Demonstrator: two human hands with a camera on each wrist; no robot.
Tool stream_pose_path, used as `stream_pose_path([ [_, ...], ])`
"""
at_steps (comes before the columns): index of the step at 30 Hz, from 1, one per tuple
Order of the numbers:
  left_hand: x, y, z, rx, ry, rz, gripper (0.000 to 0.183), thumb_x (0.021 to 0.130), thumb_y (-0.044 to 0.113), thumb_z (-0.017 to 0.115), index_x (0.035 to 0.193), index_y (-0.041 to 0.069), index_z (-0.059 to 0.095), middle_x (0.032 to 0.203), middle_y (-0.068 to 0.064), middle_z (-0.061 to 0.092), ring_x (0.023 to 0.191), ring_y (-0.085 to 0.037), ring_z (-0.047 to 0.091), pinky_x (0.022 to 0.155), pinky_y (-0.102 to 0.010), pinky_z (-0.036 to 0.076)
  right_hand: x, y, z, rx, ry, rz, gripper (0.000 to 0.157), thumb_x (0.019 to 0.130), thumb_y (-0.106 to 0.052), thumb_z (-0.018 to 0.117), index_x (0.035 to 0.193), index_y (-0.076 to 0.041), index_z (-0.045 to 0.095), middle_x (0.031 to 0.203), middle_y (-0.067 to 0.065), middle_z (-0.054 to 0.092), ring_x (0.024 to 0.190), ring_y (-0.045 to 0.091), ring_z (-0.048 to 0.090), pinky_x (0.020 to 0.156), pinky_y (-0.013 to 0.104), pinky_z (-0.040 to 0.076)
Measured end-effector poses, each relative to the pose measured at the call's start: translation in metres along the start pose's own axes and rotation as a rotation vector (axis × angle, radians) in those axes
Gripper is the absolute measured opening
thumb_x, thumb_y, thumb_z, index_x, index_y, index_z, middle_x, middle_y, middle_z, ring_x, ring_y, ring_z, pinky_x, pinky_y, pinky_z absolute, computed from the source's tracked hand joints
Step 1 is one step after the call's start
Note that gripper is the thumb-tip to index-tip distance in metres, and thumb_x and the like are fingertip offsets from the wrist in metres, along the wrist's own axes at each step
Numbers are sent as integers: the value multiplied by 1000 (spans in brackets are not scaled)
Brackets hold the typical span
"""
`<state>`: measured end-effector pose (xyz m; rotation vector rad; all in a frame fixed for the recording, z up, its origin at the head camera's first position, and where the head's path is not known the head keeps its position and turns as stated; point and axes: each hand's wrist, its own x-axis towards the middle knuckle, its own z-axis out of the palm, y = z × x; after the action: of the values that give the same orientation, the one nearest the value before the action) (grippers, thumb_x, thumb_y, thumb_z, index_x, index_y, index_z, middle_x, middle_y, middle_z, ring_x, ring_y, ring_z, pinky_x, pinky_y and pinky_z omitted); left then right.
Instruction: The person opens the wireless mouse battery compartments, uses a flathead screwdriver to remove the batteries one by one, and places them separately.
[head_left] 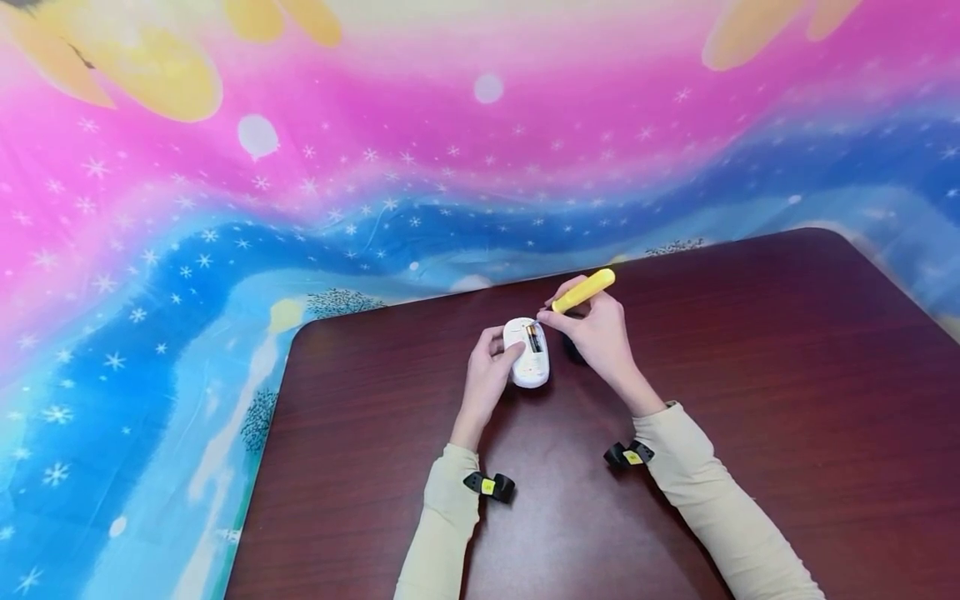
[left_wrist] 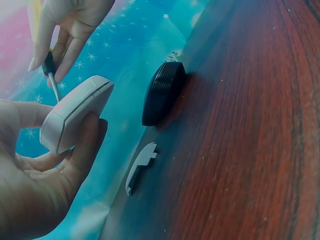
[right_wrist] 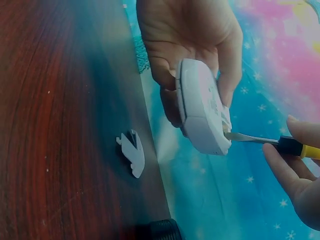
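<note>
A white computer mouse (head_left: 535,375) is held underside up in my left hand (head_left: 486,379), thumb over the underside and fingers round its edge. Its battery bay lies uncovered, with a battery (head_left: 535,340) inside. My right hand (head_left: 603,337) pinches a screwdriver (head_left: 585,290) with a yellow handle. In the right wrist view the flat metal shaft (right_wrist: 252,139) points into the mouse's end, its tip right at the bay. The left wrist view shows the mouse (left_wrist: 80,112) side-on, raised from the table, with the screwdriver's tip hidden behind it.
A small white cover piece (left_wrist: 140,167) lies on the dark wooden table (left_wrist: 240,150), near a black ridged object (left_wrist: 164,95). In the head view my right hand partly hides that black object. A colourful printed cloth (head_left: 420,150) hangs behind the table's far edge.
</note>
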<state>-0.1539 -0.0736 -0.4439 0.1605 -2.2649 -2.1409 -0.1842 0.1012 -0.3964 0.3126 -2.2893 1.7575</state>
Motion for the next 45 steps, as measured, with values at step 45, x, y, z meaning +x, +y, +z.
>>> stream_pose_path([
  [45, 2, 1, -10, -16, -66, 108, 40, 96, 3, 67, 134, -5, 59, 118, -25, 70, 85, -10, 66, 72, -22, 53, 28, 28, -57, 413, -169, 318, 36, 103, -15, 65, 128, 7, 51, 85, 5, 76, 71, 13, 72, 68, 28, 61],
])
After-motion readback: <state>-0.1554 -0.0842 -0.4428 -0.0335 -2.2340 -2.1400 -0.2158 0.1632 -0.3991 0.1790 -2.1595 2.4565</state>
